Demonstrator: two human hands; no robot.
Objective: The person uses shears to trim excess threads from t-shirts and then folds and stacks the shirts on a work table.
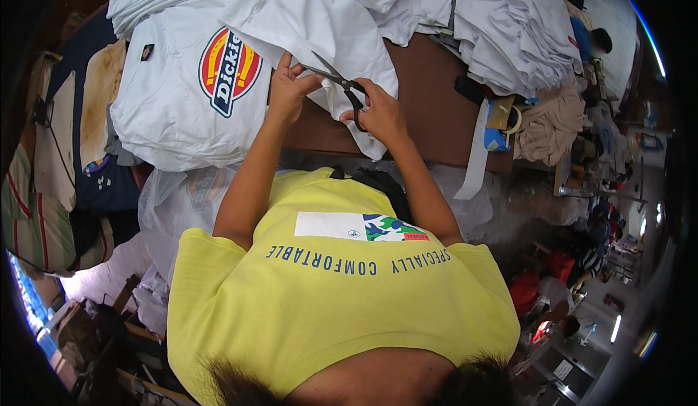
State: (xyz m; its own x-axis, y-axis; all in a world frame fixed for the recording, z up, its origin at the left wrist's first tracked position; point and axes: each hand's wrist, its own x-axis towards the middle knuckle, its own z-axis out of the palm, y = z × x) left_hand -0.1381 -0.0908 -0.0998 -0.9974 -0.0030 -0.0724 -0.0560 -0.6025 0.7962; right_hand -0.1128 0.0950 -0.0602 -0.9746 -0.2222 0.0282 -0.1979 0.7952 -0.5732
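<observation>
My right hand (381,117) has its fingers through the black handles of a pair of scissors (332,76). The blades are spread apart and point up and left, over the edge of a white T-shirt (313,24). Just left of the blade tips, my left hand (291,92) is closed with bent fingers at that shirt's edge and seems to pinch the cloth. Exactly what lies between its fingertips is hard to see. The loose shirt drapes down behind both hands. Beside my left hand lies a stack of white T-shirts (174,108), the top one with a large colourful printed emblem.
The brown table top (436,108) carries a tall pile of white garments (509,31) at the far right. Near it are a tape roll (514,120) and a white strip (476,155) hanging off the edge. Beige cloth (549,126) lies further right. Other people sit in the right background.
</observation>
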